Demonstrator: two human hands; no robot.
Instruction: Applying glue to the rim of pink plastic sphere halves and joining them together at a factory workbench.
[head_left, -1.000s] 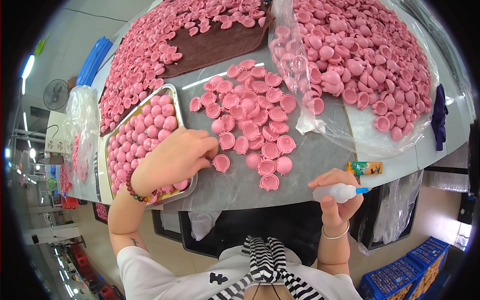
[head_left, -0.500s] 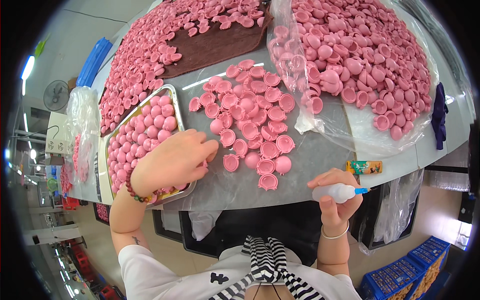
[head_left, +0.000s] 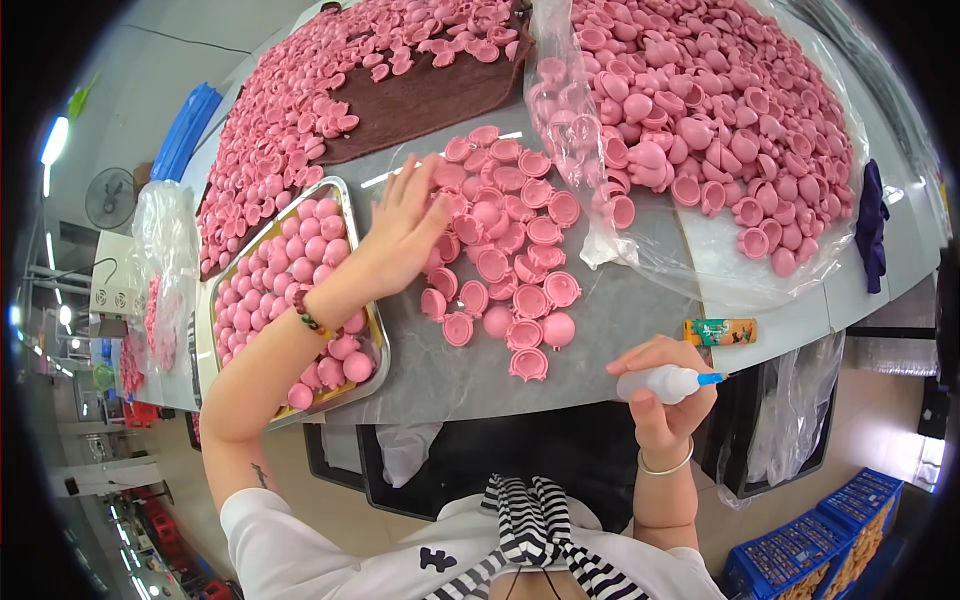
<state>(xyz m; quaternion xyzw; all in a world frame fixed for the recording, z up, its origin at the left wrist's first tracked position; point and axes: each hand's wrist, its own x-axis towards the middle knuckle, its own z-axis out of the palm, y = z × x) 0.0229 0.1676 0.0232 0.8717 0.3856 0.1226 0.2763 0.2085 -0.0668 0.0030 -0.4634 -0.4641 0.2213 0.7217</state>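
My left hand [head_left: 402, 235] is stretched over the left side of a loose group of pink plastic half-shells [head_left: 492, 265] on the grey tabletop. Its fingers are spread and point away from me, with nothing seen in them. My right hand [head_left: 668, 400] is at the front edge of the table, wrapped round a small white squeeze bottle [head_left: 660, 382] with a blue tip pointing right. Beside my left forearm, a metal tray [head_left: 378, 340] is filled with pink balls [head_left: 305, 250]; the forearm crosses over it and hides some of them.
A large heap of pink shells [head_left: 700, 120] lies on clear plastic sheeting at the back right. More cover a brown cloth [head_left: 430, 100] at the back left. A small green and orange packet [head_left: 720, 332] and a dark purple cloth [head_left: 872, 228] lie on the right. Blue crates [head_left: 790, 550] stand low right.
My left hand has gone from above the tray's right edge up and away to the shell group, its fingers opening out. My right hand stays almost still with the bottle.
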